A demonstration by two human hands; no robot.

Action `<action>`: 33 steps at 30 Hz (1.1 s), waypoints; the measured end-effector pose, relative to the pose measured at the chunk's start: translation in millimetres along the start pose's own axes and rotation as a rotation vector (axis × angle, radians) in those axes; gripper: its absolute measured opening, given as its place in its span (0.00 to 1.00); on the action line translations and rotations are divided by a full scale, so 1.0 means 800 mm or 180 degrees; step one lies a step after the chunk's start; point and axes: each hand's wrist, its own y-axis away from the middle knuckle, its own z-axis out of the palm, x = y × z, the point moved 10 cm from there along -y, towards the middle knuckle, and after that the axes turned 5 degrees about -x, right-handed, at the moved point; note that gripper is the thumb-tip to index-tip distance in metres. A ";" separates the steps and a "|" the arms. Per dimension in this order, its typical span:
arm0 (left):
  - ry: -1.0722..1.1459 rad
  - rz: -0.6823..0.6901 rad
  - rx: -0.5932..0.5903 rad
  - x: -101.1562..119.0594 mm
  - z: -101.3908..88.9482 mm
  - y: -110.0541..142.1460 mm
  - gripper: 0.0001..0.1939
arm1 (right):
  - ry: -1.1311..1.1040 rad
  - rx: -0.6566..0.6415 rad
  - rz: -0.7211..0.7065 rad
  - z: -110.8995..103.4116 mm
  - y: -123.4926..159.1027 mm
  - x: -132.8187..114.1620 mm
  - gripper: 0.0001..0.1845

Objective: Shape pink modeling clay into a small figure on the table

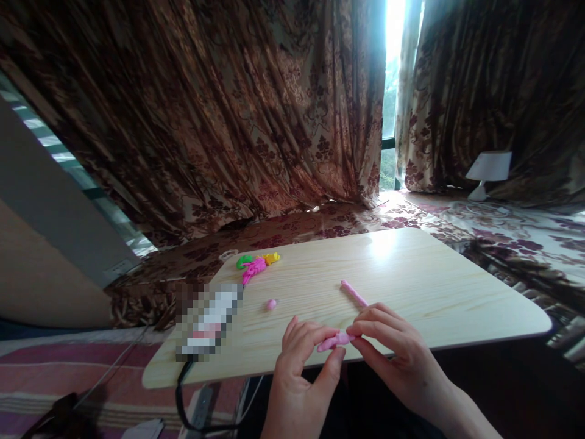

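Observation:
My left hand (305,360) and my right hand (393,349) meet at the near edge of a light wooden table (411,268). Both pinch a short roll of pink clay (335,341) between fingertips and thumbs. Just beyond my right hand a thin pink clay stick (353,294) lies on the table. A small pink clay ball (271,303) rests to the left of it. Near the table's far left corner sits a small clay figure (256,265) in green, pink and yellow.
A blurred-out oblong object (208,320) lies at the table's left end, with a black cable (183,396) hanging off the edge. Heavy brown floral curtains (228,110) hang behind. A white lamp (487,171) stands at the far right on patterned bedding.

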 end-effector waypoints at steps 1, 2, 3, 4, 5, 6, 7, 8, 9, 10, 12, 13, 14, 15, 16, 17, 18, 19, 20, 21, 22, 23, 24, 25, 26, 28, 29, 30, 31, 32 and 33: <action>-0.0016 0.0022 -0.0005 0.001 0.000 0.000 0.06 | 0.0001 -0.0006 0.0001 0.000 -0.001 0.000 0.11; -0.0027 0.0028 -0.0009 0.002 0.000 0.000 0.06 | 0.0003 -0.0007 0.0004 0.000 -0.001 0.000 0.10; -0.0036 0.0022 -0.0021 0.002 0.000 -0.001 0.05 | 0.0004 -0.0007 0.0016 0.000 -0.001 0.000 0.10; -0.0043 0.0004 -0.0035 0.002 0.000 -0.001 0.04 | -0.0001 -0.0009 0.0022 0.000 -0.001 -0.001 0.10; -0.0050 -0.0015 -0.0046 0.002 0.000 -0.001 0.04 | -0.0008 -0.0015 0.0027 0.000 -0.001 -0.001 0.09; -0.0062 -0.0029 -0.0053 0.003 0.001 -0.001 0.03 | -0.0017 -0.0027 0.0027 0.000 -0.001 -0.002 0.10; -0.0073 -0.0033 -0.0052 0.003 0.000 -0.001 0.03 | -0.0028 -0.0038 0.0019 0.000 -0.001 -0.003 0.10; -0.0085 -0.0013 -0.0042 0.004 0.000 -0.001 0.03 | -0.0035 -0.0046 0.0008 0.000 -0.001 -0.003 0.10; -0.0096 0.0018 -0.0028 0.005 0.000 0.000 0.04 | -0.0038 -0.0053 0.0004 0.000 -0.001 -0.004 0.10; -0.0105 0.0049 -0.0013 0.006 -0.001 0.000 0.05 | -0.0035 -0.0053 0.0001 0.000 -0.001 -0.005 0.10; -0.0107 0.0075 -0.0009 0.006 -0.001 0.000 0.05 | -0.0017 -0.0043 0.0001 -0.001 0.000 -0.005 0.10; -0.0100 0.0065 -0.0014 0.005 0.000 0.000 0.05 | -0.0006 -0.0041 0.0005 -0.001 0.000 -0.004 0.10; -0.0093 0.0049 -0.0009 0.004 0.000 0.000 0.05 | 0.0006 -0.0041 0.0002 -0.001 0.000 -0.004 0.10; -0.0086 0.0040 0.0005 0.003 -0.001 0.000 0.05 | 0.0017 -0.0037 0.0000 -0.001 -0.001 -0.004 0.10; -0.0084 0.0044 0.0023 0.003 -0.001 0.000 0.06 | 0.0025 -0.0031 -0.0008 -0.001 -0.001 -0.004 0.10; -0.0087 0.0060 0.0038 0.004 -0.002 -0.001 0.07 | 0.0029 -0.0027 -0.0015 -0.001 -0.001 -0.004 0.10; -0.0092 0.0079 0.0040 0.005 -0.001 -0.001 0.07 | 0.0031 -0.0027 -0.0018 -0.001 -0.001 -0.004 0.10; -0.0097 0.0090 0.0024 0.006 -0.001 -0.001 0.07 | 0.0032 -0.0025 -0.0022 -0.001 -0.001 -0.004 0.10; -0.0097 0.0095 -0.0003 0.007 0.001 -0.001 0.06 | 0.0036 -0.0028 -0.0020 0.000 -0.001 -0.004 0.10; -0.0092 0.0094 -0.0030 0.008 0.002 -0.002 0.05 | 0.0043 -0.0030 -0.0016 0.000 -0.001 -0.004 0.09; -0.0084 0.0089 -0.0051 0.008 0.002 -0.002 0.05 | 0.0052 -0.0034 -0.0010 0.001 -0.001 -0.004 0.09; -0.0075 0.0089 -0.0054 0.009 0.002 -0.002 0.05 | 0.0061 -0.0041 -0.0001 0.001 -0.001 -0.003 0.09; -0.0070 0.0096 -0.0046 0.010 0.002 -0.002 0.05 | 0.0065 -0.0049 0.0003 0.001 -0.001 -0.003 0.09; -0.0075 0.0119 -0.0026 0.011 0.001 -0.002 0.05 | 0.0063 -0.0060 0.0004 0.002 -0.001 -0.004 0.09; -0.0093 0.0152 -0.0006 0.012 0.000 -0.002 0.05 | 0.0054 -0.0070 0.0008 0.002 -0.001 -0.004 0.09; -0.0158 0.0226 0.0004 0.015 -0.001 -0.002 0.05 | 0.0027 -0.0086 0.0016 0.002 -0.001 -0.005 0.08; -0.0195 0.0249 -0.0007 0.015 0.000 -0.003 0.05 | 0.0013 -0.0092 0.0026 0.002 -0.001 -0.005 0.08; -0.0228 0.0264 -0.0016 0.016 0.000 -0.003 0.05 | 0.0003 -0.0098 0.0036 0.002 -0.001 -0.004 0.08; -0.0253 0.0283 -0.0020 0.016 0.000 -0.003 0.05 | -0.0006 -0.0100 0.0046 0.002 -0.002 -0.004 0.08; -0.0271 0.0292 -0.0020 0.017 -0.001 -0.003 0.05 | -0.0009 -0.0096 0.0050 0.002 -0.002 -0.004 0.07; -0.0284 0.0308 -0.0007 0.018 -0.001 -0.003 0.05 | -0.0008 -0.0081 0.0048 0.002 -0.002 -0.004 0.07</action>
